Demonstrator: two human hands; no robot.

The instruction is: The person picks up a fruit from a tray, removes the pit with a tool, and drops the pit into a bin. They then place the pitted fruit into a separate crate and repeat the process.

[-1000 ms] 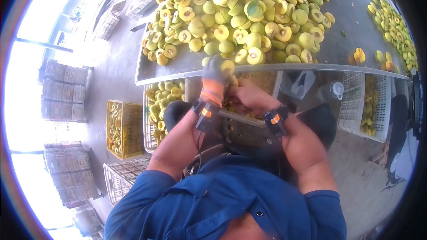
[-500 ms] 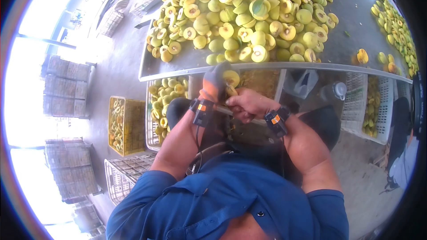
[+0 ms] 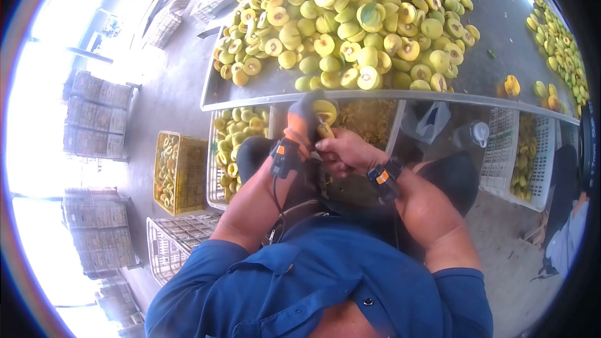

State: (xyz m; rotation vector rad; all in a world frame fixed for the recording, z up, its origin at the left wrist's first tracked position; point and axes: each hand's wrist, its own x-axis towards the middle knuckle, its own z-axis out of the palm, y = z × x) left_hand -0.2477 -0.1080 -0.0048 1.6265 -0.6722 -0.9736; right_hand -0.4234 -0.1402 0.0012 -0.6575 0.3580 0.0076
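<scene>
My left hand [image 3: 302, 119], in a grey and orange glove, is closed around a peach half [image 3: 325, 111] just below the table's front edge. The cut yellow side of the fruit faces to the right. My right hand [image 3: 350, 151] is bare and grips a small tool with a tan handle [image 3: 325, 130]. The tool's upper end meets the lower side of the fruit; its tip is hidden. Beyond both hands, a large heap of halved yellow-green peaches [image 3: 350, 31] covers the metal table [image 3: 488, 75].
Under the table are a crate of peach halves [image 3: 241, 134] and a container of brownish pieces [image 3: 369, 119]. A yellow crate [image 3: 191, 172] and a white crate [image 3: 169, 244] stand to the left. A plastic jug [image 3: 469, 133] and another white crate [image 3: 501, 156] are at right.
The whole view has shifted slightly. More of the tan handle shows between my hands, with my right hand a little lower from the fruit. Both hands keep their hold.
</scene>
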